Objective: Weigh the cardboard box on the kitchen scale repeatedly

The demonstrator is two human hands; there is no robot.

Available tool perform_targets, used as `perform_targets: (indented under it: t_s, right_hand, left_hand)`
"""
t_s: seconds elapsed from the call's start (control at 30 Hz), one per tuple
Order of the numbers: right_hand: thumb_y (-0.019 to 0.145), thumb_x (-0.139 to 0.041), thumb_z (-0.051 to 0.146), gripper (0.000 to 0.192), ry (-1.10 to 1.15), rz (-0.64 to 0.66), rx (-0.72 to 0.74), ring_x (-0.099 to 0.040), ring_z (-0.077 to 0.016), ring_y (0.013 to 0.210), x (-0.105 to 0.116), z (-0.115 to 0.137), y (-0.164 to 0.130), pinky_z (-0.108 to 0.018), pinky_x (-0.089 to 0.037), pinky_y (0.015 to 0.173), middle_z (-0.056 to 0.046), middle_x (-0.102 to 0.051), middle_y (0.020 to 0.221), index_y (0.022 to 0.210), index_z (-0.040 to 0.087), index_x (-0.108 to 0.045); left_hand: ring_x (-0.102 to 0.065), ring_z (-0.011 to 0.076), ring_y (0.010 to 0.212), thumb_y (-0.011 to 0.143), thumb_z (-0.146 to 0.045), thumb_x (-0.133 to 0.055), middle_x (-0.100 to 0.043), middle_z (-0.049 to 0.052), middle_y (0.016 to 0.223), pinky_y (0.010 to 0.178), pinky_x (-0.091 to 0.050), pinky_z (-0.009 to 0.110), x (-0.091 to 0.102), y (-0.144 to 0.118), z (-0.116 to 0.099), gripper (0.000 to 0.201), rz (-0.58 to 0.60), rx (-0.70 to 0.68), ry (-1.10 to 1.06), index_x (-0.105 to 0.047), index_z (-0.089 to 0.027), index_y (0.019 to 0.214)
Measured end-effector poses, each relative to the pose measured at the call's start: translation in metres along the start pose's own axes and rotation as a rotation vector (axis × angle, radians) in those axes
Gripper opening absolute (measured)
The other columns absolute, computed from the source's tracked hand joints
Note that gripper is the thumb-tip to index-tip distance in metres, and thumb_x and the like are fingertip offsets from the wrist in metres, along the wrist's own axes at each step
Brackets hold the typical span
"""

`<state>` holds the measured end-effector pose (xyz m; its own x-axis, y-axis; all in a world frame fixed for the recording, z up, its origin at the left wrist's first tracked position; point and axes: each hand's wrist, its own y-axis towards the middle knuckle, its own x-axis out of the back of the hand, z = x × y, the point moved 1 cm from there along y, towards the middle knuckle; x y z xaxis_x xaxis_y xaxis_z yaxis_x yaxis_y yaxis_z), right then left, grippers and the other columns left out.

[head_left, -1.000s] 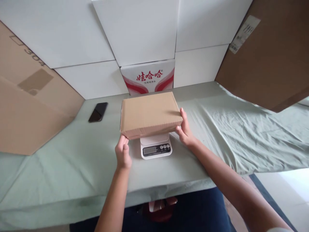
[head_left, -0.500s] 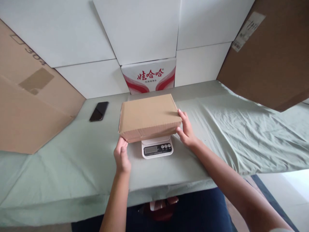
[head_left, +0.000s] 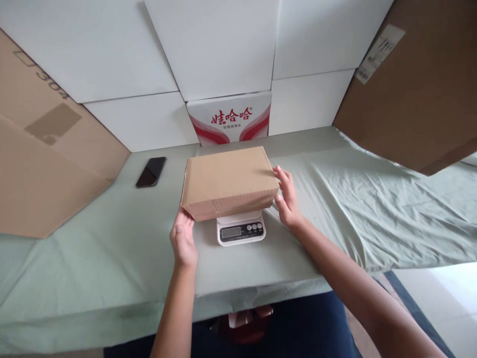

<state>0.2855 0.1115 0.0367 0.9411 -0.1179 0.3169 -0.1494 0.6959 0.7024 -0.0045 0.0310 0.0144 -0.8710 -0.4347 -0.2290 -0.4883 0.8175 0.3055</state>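
Cardboard box (head_left: 229,179) sits over a white scale (head_left: 241,233) on the tabletop (head_left: 122,258); my left hand (head_left: 184,241) meets its near left corner, grip hard to tell, my right hand (head_left: 289,203) spread loosely at its right end.

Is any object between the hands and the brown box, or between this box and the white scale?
Nothing visible stands between them. The left hand is at the near left corner of the box, the right hand at its right end. The box hides part of the scale, so underneath I cannot tell.
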Motion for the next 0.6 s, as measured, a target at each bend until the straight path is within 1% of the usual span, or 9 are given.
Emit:
perform_targets:
  t_s: [0.1,0.17,0.27,0.37,0.43,0.47,0.53,0.6]
  right_hand:
    - [0.104,-0.036,0.065,0.067,0.004,0.032,0.017,-0.047,-0.0365,0.149,-0.002,0.003,-0.001,-0.064,-0.045,0.121,-0.007,-0.046,0.162,0.167,0.044,-0.028]
    - [0.104,-0.038,0.063,0.067,0.039,0.04,-0.012,-0.043,-0.036,0.155,-0.005,0.006,-0.004,-0.063,-0.04,0.126,-0.004,-0.043,0.167,0.168,0.045,-0.025]
    - [0.104,-0.038,0.065,0.069,0.087,0.043,-0.071,-0.037,-0.0356,0.16,-0.008,0.011,-0.009,-0.063,-0.037,0.13,-0.002,-0.041,0.171,0.168,0.043,-0.023]
    - [0.102,-0.035,0.07,0.073,0.088,0.038,-0.105,-0.035,-0.0362,0.162,-0.008,0.017,-0.007,-0.063,-0.036,0.131,-0.004,-0.043,0.171,0.168,0.04,-0.026]
    - [0.101,-0.033,0.075,0.077,0.088,0.016,-0.115,-0.033,-0.0362,0.163,-0.005,0.021,0.004,-0.061,-0.033,0.133,-0.004,-0.041,0.172,0.168,0.038,-0.025]
    - [0.1,-0.033,0.076,0.079,0.087,0.003,-0.118,-0.031,-0.0359,0.164,-0.005,0.021,0.013,-0.06,-0.031,0.134,-0.004,-0.039,0.173,0.168,0.037,-0.024]
    - [0.099,-0.033,0.079,0.082,0.086,-0.012,-0.126,-0.026,-0.0347,0.166,-0.005,0.017,0.036,-0.058,-0.025,0.137,-0.003,-0.034,0.176,0.167,0.036,-0.023]
    - [0.098,-0.032,0.079,0.081,0.097,-0.004,-0.126,-0.022,-0.0328,0.168,-0.012,0.004,0.058,-0.056,-0.019,0.139,-0.002,-0.03,0.177,0.166,0.036,-0.023]
  left_hand:
    - [-0.061,0.0393,0.14,0.085,-0.08,-0.059,-0.072,0.02,0.138,0.115,-0.048,0.05,-0.001,-0.002,0.001,0.082,0.035,0.016,0.033,-0.072,-0.017,0.136]
    - [-0.064,0.0383,0.136,0.087,-0.077,-0.06,-0.074,0.02,0.133,0.112,-0.051,0.048,0.0,-0.004,0.0,0.078,0.059,0.021,0.056,-0.072,-0.016,0.135]
    - [-0.067,0.0379,0.131,0.088,-0.073,-0.061,-0.075,0.019,0.128,0.108,-0.055,0.047,0.0,-0.009,-0.002,0.073,0.078,0.013,0.065,-0.073,-0.016,0.131]
    - [-0.069,0.0374,0.129,0.088,-0.071,-0.062,-0.076,0.019,0.126,0.109,-0.054,0.047,-0.003,-0.007,-0.008,0.069,0.068,-0.013,0.023,-0.075,-0.016,0.128]
    - [-0.067,0.0376,0.131,0.088,-0.07,-0.063,-0.076,0.018,0.125,0.112,-0.052,0.048,-0.008,0.005,-0.014,0.067,0.059,-0.032,0.003,-0.075,-0.016,0.126]
    - [-0.066,0.0378,0.133,0.088,-0.071,-0.063,-0.076,0.018,0.126,0.113,-0.051,0.049,-0.012,0.016,-0.017,0.067,0.062,-0.039,0.0,-0.075,-0.016,0.126]
    - [-0.064,0.038,0.136,0.087,-0.071,-0.065,-0.076,0.018,0.127,0.115,-0.049,0.05,-0.022,0.045,-0.019,0.066,0.083,-0.043,-0.005,-0.075,-0.017,0.124]
    - [-0.062,0.0376,0.14,0.085,-0.072,-0.068,-0.074,0.018,0.134,0.118,-0.047,0.05,-0.033,0.079,-0.012,0.066,0.118,-0.022,-0.022,-0.075,-0.019,0.123]
